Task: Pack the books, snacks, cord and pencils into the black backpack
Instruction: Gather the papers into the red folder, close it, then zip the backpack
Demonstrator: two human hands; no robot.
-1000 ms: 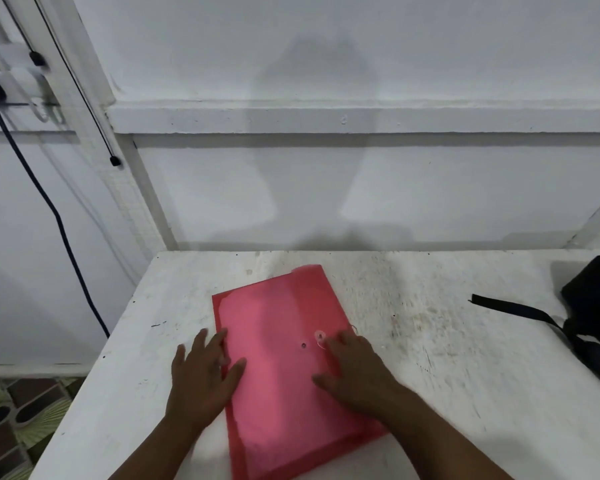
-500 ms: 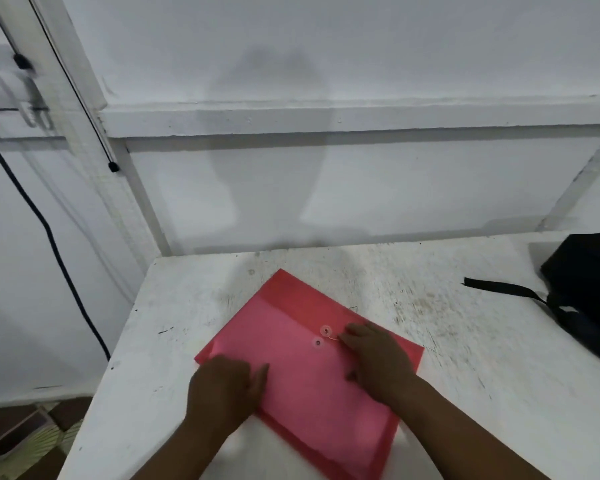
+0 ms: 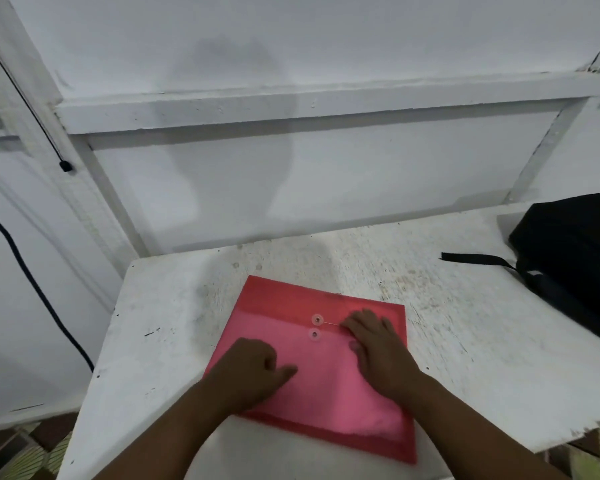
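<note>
L hand (image 3: 253, 370) curled, pins folder (image 3: 321, 362) flat; R hand (image 3: 374, 344) pinches its string (image 3: 331, 324), prob. to unwind. Backpack (image 3: 575, 258) right of folder.

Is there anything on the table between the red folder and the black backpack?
Nothing visible: only bare white table lies between the red plastic string-tie folder and the black fabric backpack; its strap points toward the folder.
</note>
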